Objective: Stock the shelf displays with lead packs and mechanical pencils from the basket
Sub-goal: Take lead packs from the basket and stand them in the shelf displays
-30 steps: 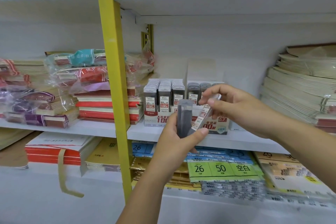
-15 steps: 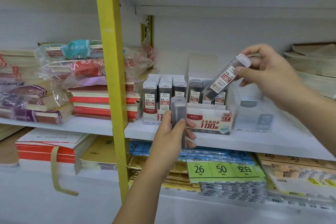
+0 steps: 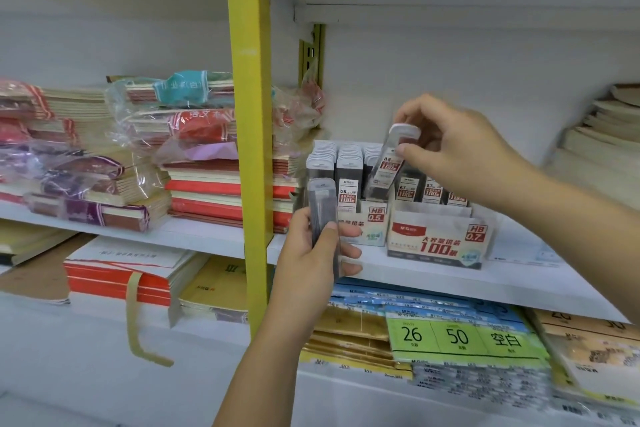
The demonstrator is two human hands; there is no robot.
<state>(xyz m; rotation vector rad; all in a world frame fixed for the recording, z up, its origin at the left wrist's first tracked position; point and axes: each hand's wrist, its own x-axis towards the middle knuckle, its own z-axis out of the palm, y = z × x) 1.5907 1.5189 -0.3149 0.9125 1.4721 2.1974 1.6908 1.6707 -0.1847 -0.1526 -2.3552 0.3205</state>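
My right hand (image 3: pixel 460 156) pinches the white cap of a clear lead pack (image 3: pixel 389 163) with a red label. The pack hangs tilted, its lower end dipping into the right column of the HB 0.5 display box (image 3: pixel 367 224). My left hand (image 3: pixel 311 253) grips a small stack of grey lead packs (image 3: pixel 323 215) upright in front of that box. To the right stands the HB 0.7 display box (image 3: pixel 436 239), with several packs standing in it. Both boxes sit on the white middle shelf (image 3: pixel 433 277). No basket or mechanical pencils are in sight.
A yellow upright post (image 3: pixel 247 135) stands just left of my left hand. Wrapped stacks of notebooks (image 3: pixel 194 156) fill the shelf to the left, and pale booklets (image 3: pixel 602 135) pile up at far right. Paper packs with green 26/50 labels (image 3: pixel 457 336) lie on the shelf below.
My right hand carried the labelled lead pack up, then left and down, from over the 0.7 box into the 0.5 box. My left hand stayed put with its stack.
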